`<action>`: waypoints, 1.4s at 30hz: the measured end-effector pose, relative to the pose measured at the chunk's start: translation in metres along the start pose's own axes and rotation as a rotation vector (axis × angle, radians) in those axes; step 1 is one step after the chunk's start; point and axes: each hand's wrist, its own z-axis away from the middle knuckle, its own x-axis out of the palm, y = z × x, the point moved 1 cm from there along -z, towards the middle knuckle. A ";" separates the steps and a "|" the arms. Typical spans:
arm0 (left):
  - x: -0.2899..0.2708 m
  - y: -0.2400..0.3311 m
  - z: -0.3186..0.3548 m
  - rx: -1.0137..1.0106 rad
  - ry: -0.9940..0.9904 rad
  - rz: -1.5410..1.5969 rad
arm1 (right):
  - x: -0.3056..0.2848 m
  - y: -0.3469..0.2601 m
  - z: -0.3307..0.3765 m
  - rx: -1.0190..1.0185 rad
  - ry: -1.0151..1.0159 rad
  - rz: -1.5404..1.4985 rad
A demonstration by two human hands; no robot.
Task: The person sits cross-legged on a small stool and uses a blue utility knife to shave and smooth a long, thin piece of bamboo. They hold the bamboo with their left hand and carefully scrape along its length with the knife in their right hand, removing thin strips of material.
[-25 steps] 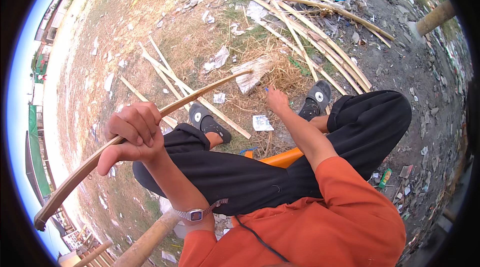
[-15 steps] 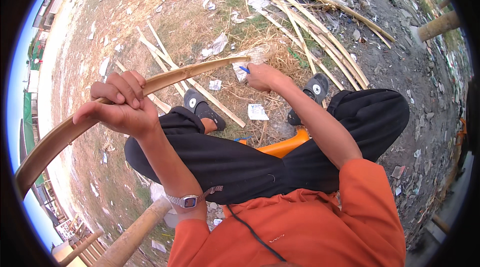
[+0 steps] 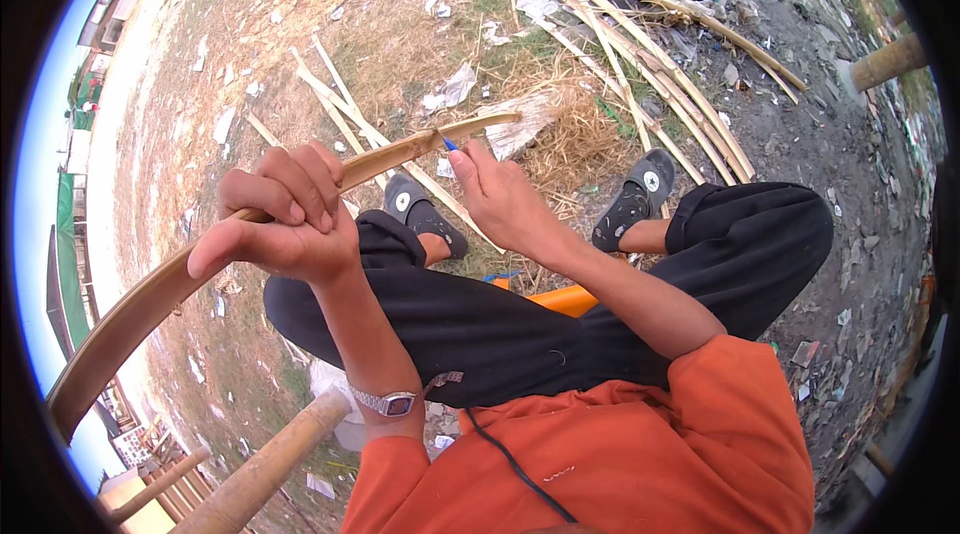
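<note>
Curled firmly over a long bamboo strip (image 3: pixel 390 158), the left hand (image 3: pixel 285 214) sits left of centre in the frame, its fingers folded across the strip and its thumb stretched out toward the left edge. The strip runs in a bend from the lower left of the frame, through that hand, to the upper centre, where its tip overlaps a pale block (image 3: pixel 517 142) lying on the ground. Near the centre, the right hand (image 3: pixel 500 202) pinches a small blue tool (image 3: pixel 449 144) between thumb and fingers; most of it is hidden in the grip, and its dark point reaches the strip's lower edge, though I cannot tell whether the two touch. A silver wristwatch (image 3: pixel 397 404) circles the left wrist, toward the lower middle. More pale strips lie crossed at the upper left (image 3: pixel 345 109), and a larger bundle of strips (image 3: pixel 672 79) spreads over the ground at the upper right. Dry straw (image 3: pixel 588 134) lies beside the block. Across the middle stretch black trousers (image 3: pixel 470 339), with an orange object (image 3: pixel 567 301) partly visible between the legs. A round pole (image 3: pixel 280 459) slants through the lower left.
</note>
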 end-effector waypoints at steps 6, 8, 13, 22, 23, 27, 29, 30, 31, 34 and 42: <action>-0.009 -0.002 0.001 0.052 -0.282 0.163 | -0.008 0.004 0.000 0.002 -0.074 -0.048; -0.007 -0.001 -0.001 0.014 -0.298 0.169 | -0.008 0.018 -0.004 0.015 -0.051 -0.005; -0.007 -0.002 -0.006 0.004 -0.301 0.141 | -0.013 0.035 -0.012 0.088 -0.075 0.061; -0.013 -0.003 -0.008 0.009 -0.299 0.165 | -0.008 0.060 -0.017 0.093 -0.072 0.138; -0.012 -0.003 -0.006 0.009 -0.307 0.166 | -0.008 0.049 -0.014 0.047 -0.060 0.094; -0.009 -0.005 -0.003 0.035 -0.380 0.191 | 0.000 0.029 -0.005 -0.022 0.024 -0.007; -0.013 -0.005 -0.005 0.012 -0.345 0.184 | 0.004 0.054 -0.011 0.044 0.047 0.067; -0.014 -0.004 -0.007 0.003 -0.326 0.177 | 0.000 0.061 -0.014 0.068 0.019 0.090; -0.015 -0.003 -0.007 0.008 -0.327 0.167 | -0.006 0.061 -0.015 0.096 -0.014 0.111; -0.014 -0.003 -0.003 0.014 -0.329 0.146 | -0.008 0.040 -0.013 0.005 -0.005 0.048; -0.013 -0.002 -0.009 -0.011 -0.266 0.122 | 0.002 0.060 -0.015 0.096 0.007 0.052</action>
